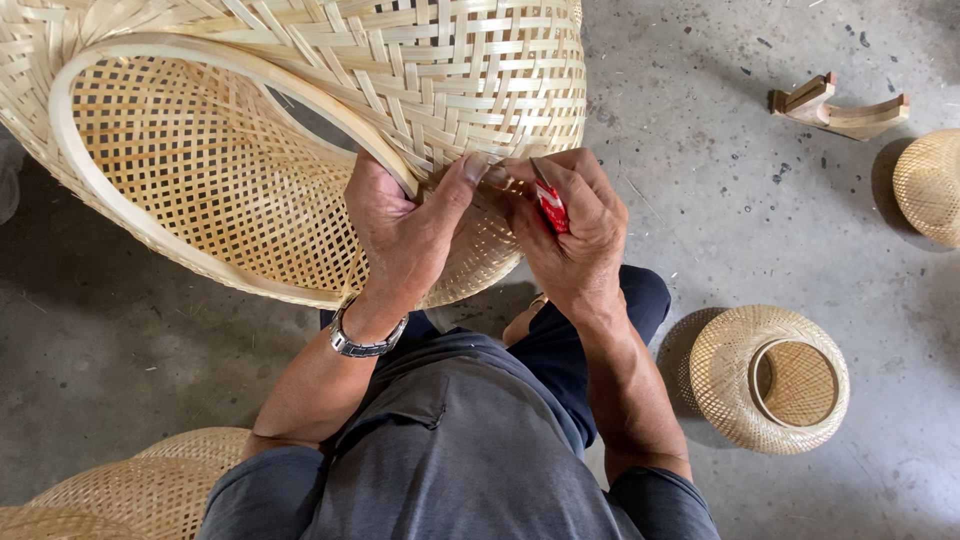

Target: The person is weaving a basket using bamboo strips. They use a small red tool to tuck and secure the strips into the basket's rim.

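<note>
Woven bamboo basket (pixel 300 150) in left hand (pixel 405 235), red-handled tool (pixel 550 207) in right hand (pixel 575 235)

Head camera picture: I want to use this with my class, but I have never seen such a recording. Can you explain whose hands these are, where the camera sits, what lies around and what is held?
There is one picture, taken by a camera worn on a person's head, looking down at their own lap and hands. The left hand, with a wristwatch, grips the rim of a large woven basket. The right hand holds a small red-handled tool against the weave. On the concrete floor lie a smaller woven basket, part of another basket at the right edge, more baskets at lower left, and a curved wooden piece.
</note>
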